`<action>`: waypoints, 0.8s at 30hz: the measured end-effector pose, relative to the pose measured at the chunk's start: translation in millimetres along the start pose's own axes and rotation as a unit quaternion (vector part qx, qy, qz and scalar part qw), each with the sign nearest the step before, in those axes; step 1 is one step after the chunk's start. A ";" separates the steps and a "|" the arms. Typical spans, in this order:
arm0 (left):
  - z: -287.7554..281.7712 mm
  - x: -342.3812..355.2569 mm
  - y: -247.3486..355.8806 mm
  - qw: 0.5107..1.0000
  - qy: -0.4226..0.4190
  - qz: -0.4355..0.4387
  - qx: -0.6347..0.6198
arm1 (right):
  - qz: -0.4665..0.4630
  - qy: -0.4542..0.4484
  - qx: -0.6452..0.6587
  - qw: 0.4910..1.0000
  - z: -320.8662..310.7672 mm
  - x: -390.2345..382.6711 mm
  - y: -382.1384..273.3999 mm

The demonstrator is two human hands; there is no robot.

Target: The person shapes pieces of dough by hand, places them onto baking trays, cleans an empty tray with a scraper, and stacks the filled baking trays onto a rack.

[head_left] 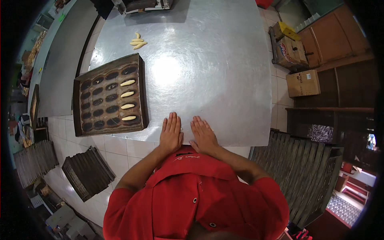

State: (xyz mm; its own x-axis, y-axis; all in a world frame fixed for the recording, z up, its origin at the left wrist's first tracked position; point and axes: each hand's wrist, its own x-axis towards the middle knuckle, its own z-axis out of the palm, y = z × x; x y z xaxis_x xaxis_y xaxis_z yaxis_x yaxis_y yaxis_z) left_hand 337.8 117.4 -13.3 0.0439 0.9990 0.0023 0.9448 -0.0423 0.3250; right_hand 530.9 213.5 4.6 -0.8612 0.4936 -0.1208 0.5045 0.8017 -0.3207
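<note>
My left hand (171, 132) lies palm down near the front edge of the metal table (216, 88), fingers stretched out. Beside it, a small gap to the right, my right hand (203, 135) rests the same way with its fingers slightly spread. No object shows in either hand; what may lie under the palms is hidden. To the left sits a dark baking tray (145, 92) with rows of oval hollows. Several pale dough sticks (127, 94) lie in its right-hand column. Beyond the tray is a small group of similar dough pieces (138, 41).
A machine (144, 5) stands at the table's far edge. Stacked dark trays (296, 172) flank me on the right, and more trays (88, 172) are on the floor at left. Cardboard boxes (304, 83) stand beyond the table's right edge. Another metal surface (60, 60) runs along the left.
</note>
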 end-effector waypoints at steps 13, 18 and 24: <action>-14.1 54.2 -18.0 0.999 0.023 -0.013 0.026 | 0.044 0.065 0.158 0.984 -89.1 127.1 102.9; -18.5 -41.0 -33.8 0.975 0.145 0.078 -0.152 | 0.068 0.071 0.119 0.988 -58.9 90.1 107.8; -86.9 -60.7 -60.9 0.698 0.140 -0.224 -0.666 | -0.157 0.056 0.180 0.970 -87.4 207.7 19.8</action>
State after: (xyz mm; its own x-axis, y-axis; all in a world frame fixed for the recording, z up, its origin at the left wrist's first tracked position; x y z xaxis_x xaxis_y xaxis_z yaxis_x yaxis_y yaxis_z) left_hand 249.5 60.4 48.9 -0.4000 0.8794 -0.2580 -0.3047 0.1379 0.9424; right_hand 367.4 361.3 55.3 -0.9463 0.2949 0.1326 0.1478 0.7592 -0.6338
